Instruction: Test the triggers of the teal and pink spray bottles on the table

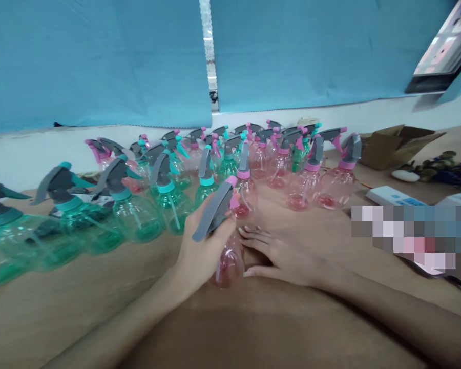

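A pink spray bottle (230,259) stands upright on the bench (100,297), its long axis vertical. The left hand (200,246) is wrapped around its neck under the grey trigger head (214,209). The right hand (282,256) lies flat, fingers spread, touching the bottle's right side. Behind it stand green spray bottles (134,215) and pink spray bottles (311,184), seemingly empty.

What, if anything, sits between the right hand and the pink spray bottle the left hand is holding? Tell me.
Nothing visible does. The right hand lies flat on the table right beside the pink spray bottle, its fingertips at the bottle's side, while the left hand grips its neck.
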Demonstrator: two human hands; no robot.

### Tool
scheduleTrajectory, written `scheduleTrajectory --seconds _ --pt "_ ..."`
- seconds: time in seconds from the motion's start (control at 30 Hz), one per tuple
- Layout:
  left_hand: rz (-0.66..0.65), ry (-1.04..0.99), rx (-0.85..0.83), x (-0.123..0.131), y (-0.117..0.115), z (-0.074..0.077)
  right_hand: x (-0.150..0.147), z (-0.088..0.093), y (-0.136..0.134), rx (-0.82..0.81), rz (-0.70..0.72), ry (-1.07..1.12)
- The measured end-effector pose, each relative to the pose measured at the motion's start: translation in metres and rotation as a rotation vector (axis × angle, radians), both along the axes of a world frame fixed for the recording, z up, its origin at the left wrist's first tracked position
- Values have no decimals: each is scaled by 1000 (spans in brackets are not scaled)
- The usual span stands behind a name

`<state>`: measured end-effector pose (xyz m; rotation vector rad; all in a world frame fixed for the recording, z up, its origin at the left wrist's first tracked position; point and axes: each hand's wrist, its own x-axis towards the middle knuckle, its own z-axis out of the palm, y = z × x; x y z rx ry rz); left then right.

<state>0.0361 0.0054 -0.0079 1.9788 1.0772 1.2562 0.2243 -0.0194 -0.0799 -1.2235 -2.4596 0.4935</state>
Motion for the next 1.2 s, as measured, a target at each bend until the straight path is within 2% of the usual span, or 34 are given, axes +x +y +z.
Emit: scheduleTrajectory --seconds 0.27,0.4,0.57,0.7,0.87,1.0,1.2 --pt "36 21 -34 4 -3 2 0 3 3 14 8 -39" --pt "63 15 -37 10 -5 3 2 8 2 -20 16 26" --pt "66 -16 -14 24 -2 -2 4 26 -12 -92 -105 151" --pt "-5 -81 4 44 3 -9 12 37 -25 -127 -206 193" --pt "-81 -92 19 77 7 -15 25 39 -33 1 -307 267" --pt "-120 -69 21 100 8 -13 33 34 -31 162 -385 294" --pt "-185 22 -47 111 10 -7 49 41 -29 313 -413 199"
